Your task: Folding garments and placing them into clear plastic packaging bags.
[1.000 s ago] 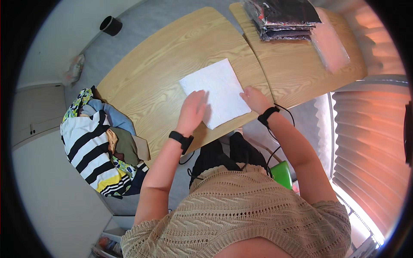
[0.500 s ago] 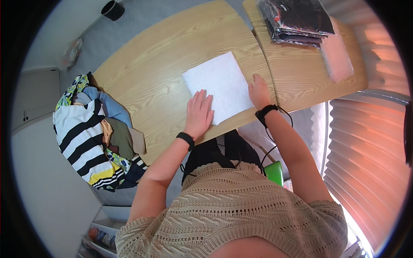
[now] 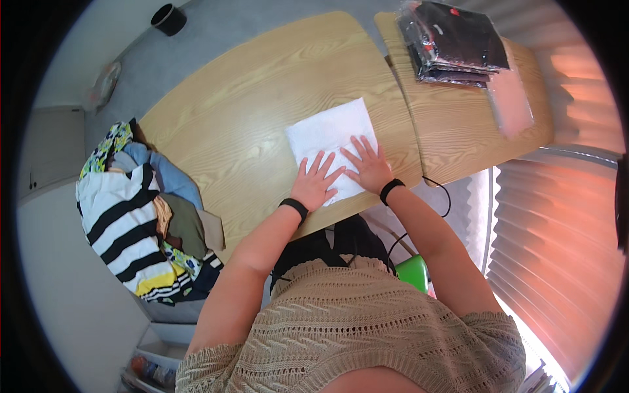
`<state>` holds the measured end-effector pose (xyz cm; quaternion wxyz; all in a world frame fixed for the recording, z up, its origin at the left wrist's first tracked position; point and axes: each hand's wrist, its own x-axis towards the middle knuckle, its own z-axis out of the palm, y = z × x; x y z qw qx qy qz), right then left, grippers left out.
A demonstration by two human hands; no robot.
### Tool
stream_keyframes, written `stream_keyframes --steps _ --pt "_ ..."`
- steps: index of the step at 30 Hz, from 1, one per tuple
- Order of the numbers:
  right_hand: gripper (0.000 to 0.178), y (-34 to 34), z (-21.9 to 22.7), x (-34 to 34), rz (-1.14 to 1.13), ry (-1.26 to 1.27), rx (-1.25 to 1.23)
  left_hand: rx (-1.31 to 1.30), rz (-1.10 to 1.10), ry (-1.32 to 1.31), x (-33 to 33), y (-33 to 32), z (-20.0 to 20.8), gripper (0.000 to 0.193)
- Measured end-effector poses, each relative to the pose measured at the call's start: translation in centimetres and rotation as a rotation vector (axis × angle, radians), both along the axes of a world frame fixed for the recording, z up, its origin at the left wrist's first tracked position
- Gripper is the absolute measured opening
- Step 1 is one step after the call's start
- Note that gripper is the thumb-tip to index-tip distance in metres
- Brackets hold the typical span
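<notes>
A white folded cloth (image 3: 331,128), roughly square, lies flat on the wooden table (image 3: 242,105) near its front edge. My left hand (image 3: 316,183) rests on the cloth's near left part with its fingers spread. On the near right part lies my right hand (image 3: 369,167), palm down, fingers also spread. Neither hand grips anything. Both palms hide some of the cloth's near half. Each wrist wears a black band.
Clothes (image 3: 124,209), one striped black and white, are heaped at the table's left end. Bagged dark garments (image 3: 458,42) are stacked on the second table at right, beside a clear plastic bag (image 3: 511,108). A black cable (image 3: 447,200) hangs by the right edge.
My right hand has moved left from the cloth's right edge onto its surface, and its fingers have spread. My left hand's fingers are spread wider and sit further right.
</notes>
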<state>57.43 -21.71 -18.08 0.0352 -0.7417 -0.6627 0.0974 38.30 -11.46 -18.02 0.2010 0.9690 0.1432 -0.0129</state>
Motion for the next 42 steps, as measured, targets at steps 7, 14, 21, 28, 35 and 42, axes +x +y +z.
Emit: stream_keyframes --steps 7,14,21,28,35,42 --pt "0.044 -1.8 2.1 4.2 -0.014 0.407 0.072 -0.021 0.072 0.065 0.1 -1.0 -0.3 0.066" --pt "0.025 -12.0 6.9 20.3 -0.921 0.647 0.272 0.013 0.198 0.139 4.4 -2.5 0.5 0.073" --pt "0.026 -28.0 2.1 40.3 -1.534 0.233 0.612 0.067 0.375 0.315 7.8 -3.9 2.3 0.071" --pt "0.031 -21.6 -3.2 45.4 -1.436 0.091 0.727 0.136 0.549 0.478 10.8 -5.3 2.0 0.055" --pt "0.019 -18.2 -1.6 45.9 -1.274 -0.066 0.457 0.060 0.530 0.370 9.4 -4.3 -0.5 0.053" --pt "0.009 -17.9 -0.5 46.4 -1.334 0.025 0.617 -0.013 0.580 0.373 9.8 -4.0 0.0 0.059"
